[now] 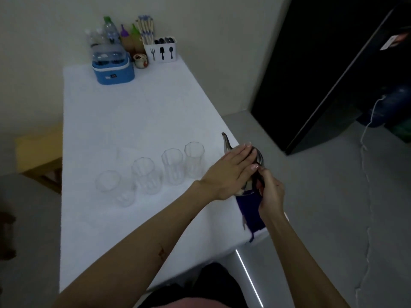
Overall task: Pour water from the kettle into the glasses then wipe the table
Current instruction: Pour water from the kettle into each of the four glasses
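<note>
A metal kettle [259, 160] stands at the right edge of the white table [142, 121], its thin spout [225, 142] pointing away from me. My left hand [229, 172] lies flat on the kettle's lid. My right hand [271, 194] is closed around the kettle's dark handle. Several clear empty glasses stand in a slanted row left of the kettle, from the nearest-left glass [109, 182] to the far-right glass [194, 160]. A dark blue cloth [250, 210] lies on the table edge just below the kettle, partly hidden by my right wrist.
At the table's far end stand a blue appliance [113, 67], bottles [111, 33], a small cup [140, 60] and a white cutlery holder [162, 50]. A dark fridge [333, 70] stands to the right. A wooden stool [42, 152] sits left of the table.
</note>
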`<state>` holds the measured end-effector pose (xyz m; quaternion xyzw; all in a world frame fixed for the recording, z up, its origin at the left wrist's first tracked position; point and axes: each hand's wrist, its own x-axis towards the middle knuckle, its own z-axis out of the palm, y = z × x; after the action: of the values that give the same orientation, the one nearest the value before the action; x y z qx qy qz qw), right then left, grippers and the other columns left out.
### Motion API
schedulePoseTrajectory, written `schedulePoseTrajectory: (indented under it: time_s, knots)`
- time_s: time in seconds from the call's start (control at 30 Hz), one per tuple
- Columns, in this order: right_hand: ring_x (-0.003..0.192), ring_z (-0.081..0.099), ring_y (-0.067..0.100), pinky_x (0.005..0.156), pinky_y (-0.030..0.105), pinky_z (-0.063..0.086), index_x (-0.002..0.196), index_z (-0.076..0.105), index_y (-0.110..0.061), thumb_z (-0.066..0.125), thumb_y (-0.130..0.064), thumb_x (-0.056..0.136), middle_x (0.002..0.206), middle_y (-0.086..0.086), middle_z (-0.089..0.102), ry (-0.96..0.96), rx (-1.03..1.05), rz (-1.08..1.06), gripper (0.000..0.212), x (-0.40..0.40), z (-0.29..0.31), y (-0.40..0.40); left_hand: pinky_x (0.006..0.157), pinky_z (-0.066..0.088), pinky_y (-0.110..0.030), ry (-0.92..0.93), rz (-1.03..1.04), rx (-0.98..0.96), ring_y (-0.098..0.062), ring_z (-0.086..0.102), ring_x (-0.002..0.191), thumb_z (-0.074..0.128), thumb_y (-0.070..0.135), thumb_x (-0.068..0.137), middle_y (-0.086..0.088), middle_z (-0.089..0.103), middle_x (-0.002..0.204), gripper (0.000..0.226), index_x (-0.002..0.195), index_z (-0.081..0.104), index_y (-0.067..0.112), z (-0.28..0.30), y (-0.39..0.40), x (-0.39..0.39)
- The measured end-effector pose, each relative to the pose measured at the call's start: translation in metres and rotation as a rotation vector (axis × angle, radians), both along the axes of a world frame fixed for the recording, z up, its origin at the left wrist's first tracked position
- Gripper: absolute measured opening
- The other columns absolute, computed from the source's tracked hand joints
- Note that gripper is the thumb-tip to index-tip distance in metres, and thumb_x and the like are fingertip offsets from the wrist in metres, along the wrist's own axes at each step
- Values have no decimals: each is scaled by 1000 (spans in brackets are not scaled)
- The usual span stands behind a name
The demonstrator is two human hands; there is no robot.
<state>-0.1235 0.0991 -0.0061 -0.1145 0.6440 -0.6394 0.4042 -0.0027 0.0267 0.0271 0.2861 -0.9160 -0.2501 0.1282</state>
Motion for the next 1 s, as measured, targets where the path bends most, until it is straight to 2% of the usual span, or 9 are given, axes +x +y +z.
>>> schedulePoseTrajectory:
  time_s: [0.07, 0.13, 0.2, 0.33, 0.5, 0.77, 0.9, 1.0]
  knots:
    - [69, 62, 10, 69, 25, 51, 81, 73, -10, 68, -21, 89, 73, 0, 70, 3, 9, -12, 15, 16, 2, 20, 122, -6, -27, -12, -27, -55, -14, 0, 151, 22, 33, 106, -7, 11, 163, 53, 153, 18, 8, 0, 17, 20]
    - [68, 56, 13, 63, 23, 50, 81, 70, -9, 65, -21, 91, 74, 5, 63, -7, 12, 1, 16, 34, 2, 37, 123, 2, -37, -19, -19, -69, -16, 2, 151, 21, 35, 105, -6, 12, 163, 54, 153, 20, 11, -2, 34, 41]
    - [66, 53, 12, 61, 22, 48, 80, 68, -8, 62, -19, 92, 70, 3, 61, -32, 1, 31, 17, 53, 1, 49, 123, 2, -37, -31, 2, -89, -15, 3, 151, 20, 38, 105, -5, 13, 163, 55, 153, 21, 12, -4, 50, 63]
    - [75, 64, 10, 72, 24, 48, 83, 74, -13, 59, -16, 96, 72, -4, 74, -55, -12, 122, 20, 94, 0, 58, 123, 3, -37, -58, 97, -130, -15, 4, 151, 8, 48, 100, -3, 15, 163, 65, 153, 22, 13, -5, 73, 110]
    - [84, 66, 17, 77, 28, 50, 91, 76, -9, 60, -16, 95, 88, 7, 74, -92, 9, 289, 18, 139, 0, 49, 123, 5, -37, -40, 247, -163, -15, 7, 151, 1, 52, 97, -4, 18, 162, 72, 153, 23, 12, -7, 88, 164]
    - [82, 67, 18, 70, 28, 51, 91, 78, -3, 73, -28, 85, 87, 7, 75, -9, 110, 443, 26, 189, 17, 21, 123, 3, -32, 107, 451, -17, -6, 4, 150, 21, 43, 103, 4, 17, 162, 56, 153, 24, 18, -4, 84, 220]
    - [89, 72, 21, 85, 40, 58, 83, 80, -13, 76, -42, 79, 88, 6, 79, 108, 184, 486, 29, 199, 21, 11, 123, 6, -34, 147, 478, 88, -8, 8, 150, 24, 41, 103, 3, 20, 161, 55, 152, 27, 17, 1, 78, 234]
    - [85, 73, 22, 84, 41, 58, 79, 79, -11, 78, -49, 76, 83, 6, 79, 183, 205, 523, 38, 200, 26, 5, 123, 6, -35, 156, 487, 150, -6, 6, 150, 26, 41, 104, 4, 18, 162, 55, 153, 24, 18, -2, 75, 239]
